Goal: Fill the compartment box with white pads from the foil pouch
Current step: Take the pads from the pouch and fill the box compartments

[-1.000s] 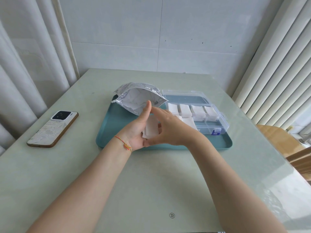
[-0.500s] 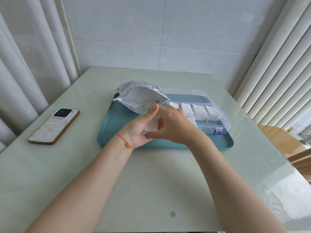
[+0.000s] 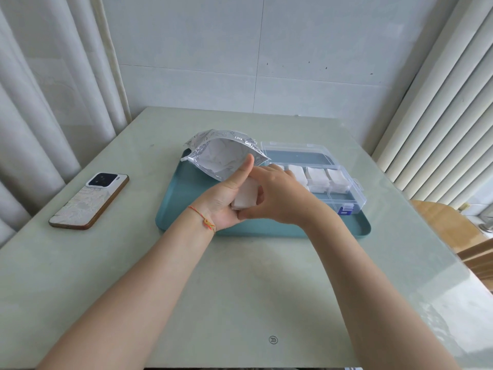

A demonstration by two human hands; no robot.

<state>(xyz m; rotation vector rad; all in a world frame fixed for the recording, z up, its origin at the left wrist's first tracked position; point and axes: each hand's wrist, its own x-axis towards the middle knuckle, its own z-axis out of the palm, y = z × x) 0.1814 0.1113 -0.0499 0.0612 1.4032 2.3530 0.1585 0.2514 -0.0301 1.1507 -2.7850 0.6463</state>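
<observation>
Both hands meet over the tray [image 3: 186,209], a small stack of pads [image 3: 246,193] between them: the left hand [image 3: 226,201] cradles it with thumb raised, the right hand [image 3: 277,198] curls its fingers round the far side. To do this well, square the stack in a snug grip before carrying it right to the box [image 3: 346,188] (far row looks filled already), then lower it flat into a free compartment. The pouch [image 3: 224,156] lies open behind. A pale green tabletop, a phone [image 3: 89,200] at left, curtains and tiled wall around.
</observation>
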